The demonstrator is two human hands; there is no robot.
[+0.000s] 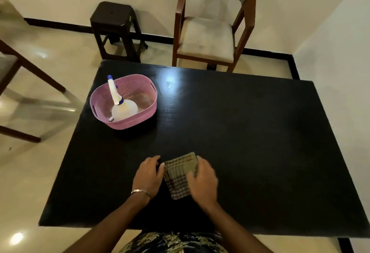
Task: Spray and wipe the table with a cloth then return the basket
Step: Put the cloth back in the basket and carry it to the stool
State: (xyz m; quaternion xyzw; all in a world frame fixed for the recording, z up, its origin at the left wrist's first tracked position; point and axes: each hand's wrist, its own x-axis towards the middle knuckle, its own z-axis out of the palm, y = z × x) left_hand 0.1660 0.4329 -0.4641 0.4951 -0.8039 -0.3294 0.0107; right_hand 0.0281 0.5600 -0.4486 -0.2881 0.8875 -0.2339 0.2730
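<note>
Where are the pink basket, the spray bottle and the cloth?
pink basket (pixel 144 100): head view, on its right side wall.
spray bottle (pixel 125 108): head view, on its clear round body.
cloth (pixel 179 174): head view, on its checked middle.

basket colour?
Pink, perforated plastic basket, on the black table with the spray bottle inside. Head view, the only one.

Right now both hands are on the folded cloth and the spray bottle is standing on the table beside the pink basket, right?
Not quite. The head view shows the spray bottle inside the pink basket, not beside it. The left hand and right hand are on the folded cloth.
</note>
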